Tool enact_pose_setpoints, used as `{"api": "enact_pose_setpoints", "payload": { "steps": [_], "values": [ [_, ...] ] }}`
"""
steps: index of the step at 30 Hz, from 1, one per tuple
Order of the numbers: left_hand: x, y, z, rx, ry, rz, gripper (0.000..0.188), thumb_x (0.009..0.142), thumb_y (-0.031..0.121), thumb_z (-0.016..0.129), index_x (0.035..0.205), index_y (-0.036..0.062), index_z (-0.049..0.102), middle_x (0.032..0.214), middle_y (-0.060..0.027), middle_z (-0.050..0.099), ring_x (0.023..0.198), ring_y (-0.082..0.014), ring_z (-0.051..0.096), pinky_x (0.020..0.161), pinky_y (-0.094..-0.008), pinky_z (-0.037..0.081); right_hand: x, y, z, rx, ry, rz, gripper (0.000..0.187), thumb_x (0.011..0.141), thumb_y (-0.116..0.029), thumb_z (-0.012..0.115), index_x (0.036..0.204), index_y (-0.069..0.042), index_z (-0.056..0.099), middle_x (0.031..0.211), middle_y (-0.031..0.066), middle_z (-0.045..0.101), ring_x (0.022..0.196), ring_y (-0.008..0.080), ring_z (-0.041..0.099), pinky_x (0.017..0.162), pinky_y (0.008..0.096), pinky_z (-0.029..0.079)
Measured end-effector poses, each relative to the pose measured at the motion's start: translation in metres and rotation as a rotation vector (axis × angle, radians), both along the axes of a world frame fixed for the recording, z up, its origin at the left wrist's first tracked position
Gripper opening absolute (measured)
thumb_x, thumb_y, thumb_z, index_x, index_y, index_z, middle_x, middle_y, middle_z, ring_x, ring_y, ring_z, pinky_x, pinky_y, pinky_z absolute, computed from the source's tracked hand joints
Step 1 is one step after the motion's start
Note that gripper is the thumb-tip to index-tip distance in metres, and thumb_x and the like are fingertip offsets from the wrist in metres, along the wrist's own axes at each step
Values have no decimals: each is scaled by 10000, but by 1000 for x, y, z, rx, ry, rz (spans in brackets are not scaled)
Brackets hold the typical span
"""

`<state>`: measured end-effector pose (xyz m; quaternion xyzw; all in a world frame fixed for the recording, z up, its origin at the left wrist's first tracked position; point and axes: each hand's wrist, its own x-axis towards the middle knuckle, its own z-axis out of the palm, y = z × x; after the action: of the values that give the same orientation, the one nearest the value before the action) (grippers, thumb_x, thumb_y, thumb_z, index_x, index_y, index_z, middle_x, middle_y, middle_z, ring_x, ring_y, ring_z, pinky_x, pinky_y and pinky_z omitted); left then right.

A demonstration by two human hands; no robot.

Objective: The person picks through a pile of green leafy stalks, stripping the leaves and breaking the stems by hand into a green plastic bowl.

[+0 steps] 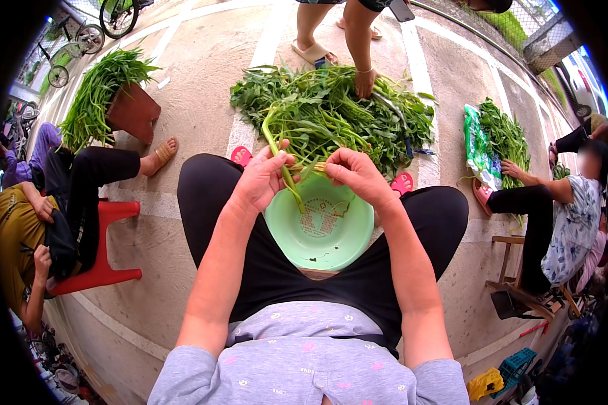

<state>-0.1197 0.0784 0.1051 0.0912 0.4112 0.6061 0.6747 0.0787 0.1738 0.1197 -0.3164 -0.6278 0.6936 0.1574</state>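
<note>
While the left hand [263, 177] sits mid-frame, fingers curled closed around a thick green stalk [271, 137], the right hand [357, 177] is just beside it, thumb and index pinched on a leafy sprig [309, 169]. I see the stalk's lower end hanging over a pale green basin [350, 246] between the wearer's knees; a few scraps lie inside.

Labels: I've got print [321, 219] on the basin floor, small emblem plus blocks of characters, too fine for me to make out. Grey shirt [304, 368], lower centre, carries small white and pink motifs, some lettering. Green-and-white plastic bag [479, 148], right of frame, is printed too; can't resolve it.

Heap of leafy greens [317, 101] at upper centre, beyond the basin, a co-worker's hand [365, 82] on it. At right, another person's hand [513, 171] touches a bunch of greens [508, 138] beside the bag. Upper left, more greens against a dark red box [134, 113]. Red stool [108, 236] at left.
</note>
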Motion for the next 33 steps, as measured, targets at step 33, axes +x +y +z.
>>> {"api": "enact_pose_setpoints", "payload": {
  "steps": [33],
  "values": [
    [-1,-2,-1,-23,18,4,335,903,120,489,1224,67,409,888,-38,556,836,-195,587,762,-361,508,8,10,-2,-263,155,-340,184,867,-216,573,951,-53,572,798,1,588,652,61,552,582,183,446]
  ]
}}
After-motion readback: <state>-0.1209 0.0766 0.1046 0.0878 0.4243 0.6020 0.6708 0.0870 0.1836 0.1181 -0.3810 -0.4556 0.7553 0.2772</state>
